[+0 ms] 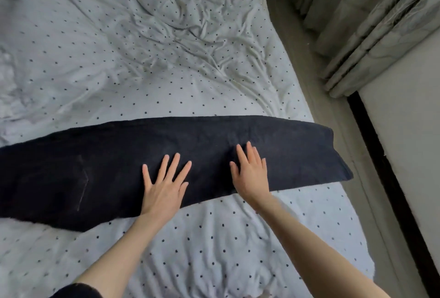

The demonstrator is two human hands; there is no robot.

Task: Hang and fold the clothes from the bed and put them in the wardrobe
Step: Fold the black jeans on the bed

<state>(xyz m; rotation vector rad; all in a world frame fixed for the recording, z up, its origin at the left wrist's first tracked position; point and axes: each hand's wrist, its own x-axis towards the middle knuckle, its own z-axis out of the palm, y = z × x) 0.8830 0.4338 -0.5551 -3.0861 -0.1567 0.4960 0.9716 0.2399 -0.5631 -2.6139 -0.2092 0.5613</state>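
two hands [207, 178] flat, one dark garment [95, 166], perhaps trousers

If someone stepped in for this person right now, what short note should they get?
Left hand: open, flat on the dark trousers.
Right hand: open, flat on them too.
The trousers lie as a long strip across the dotted bed sheet, one end at the bed's right edge.
Done: laid out lengthwise and flat.
Left: fold them shorter and put them in the wardrobe, which is not in view.
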